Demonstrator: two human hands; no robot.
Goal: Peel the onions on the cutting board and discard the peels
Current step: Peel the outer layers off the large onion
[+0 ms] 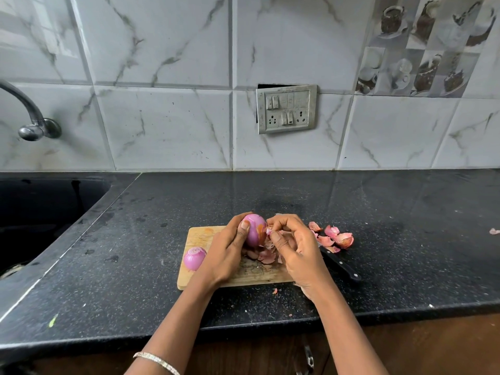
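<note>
Two forearms reach in from six o'clock, a bangle (157,361) on the left wrist.
Right hand (295,253) fingers (276,236) pinch a scrap of peel (268,230) at the onion (255,230), which the left hand (230,247) grips above the cutting board (197,236). A second onion (194,257) sits at the board's nine o'clock; loose peels (335,238) and a knife (342,266) lie on the worktop (135,266) at three o'clock.

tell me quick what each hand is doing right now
Left hand: closed around the onion, holding it above the cutting board.
Right hand: pinching a bit of peel at the onion's side.
</note>
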